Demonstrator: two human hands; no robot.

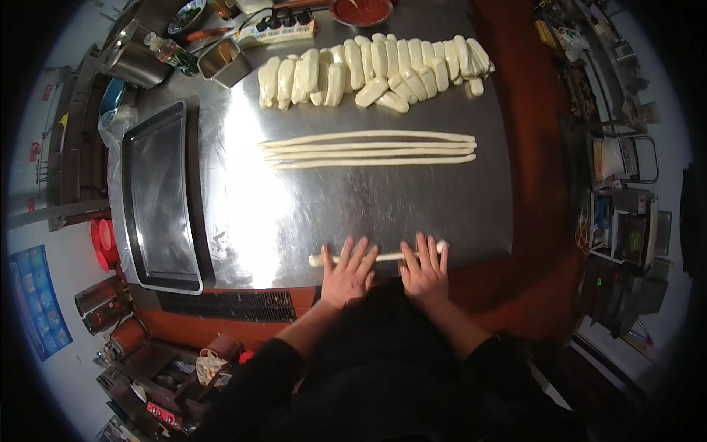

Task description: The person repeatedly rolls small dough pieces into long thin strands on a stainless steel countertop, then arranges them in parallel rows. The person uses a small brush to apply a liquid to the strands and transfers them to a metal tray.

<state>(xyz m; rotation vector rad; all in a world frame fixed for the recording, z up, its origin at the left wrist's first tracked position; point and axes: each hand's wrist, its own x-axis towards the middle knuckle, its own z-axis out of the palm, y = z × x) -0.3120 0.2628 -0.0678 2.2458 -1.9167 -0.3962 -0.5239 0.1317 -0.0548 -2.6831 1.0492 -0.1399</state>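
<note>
Both my hands lie flat on a thin dough rope (391, 257) at the near edge of the steel table (353, 204). My left hand (347, 273) presses its left part, fingers spread; my right hand (425, 271) presses its right part, fingers slightly apart. The rope's thicker ends stick out beyond both hands. Farther up, several long dough strips (370, 149) lie side by side, left to right. Behind them sits a long row of oiled dough pieces (375, 61), some stacked on others.
An empty dark baking tray (160, 193) rests along the table's left side. At the back are a square metal container (223, 63), a glass bottle (171, 54), a power strip (284, 32) and a bowl of red paste (362, 11). The table's right edge borders a red floor.
</note>
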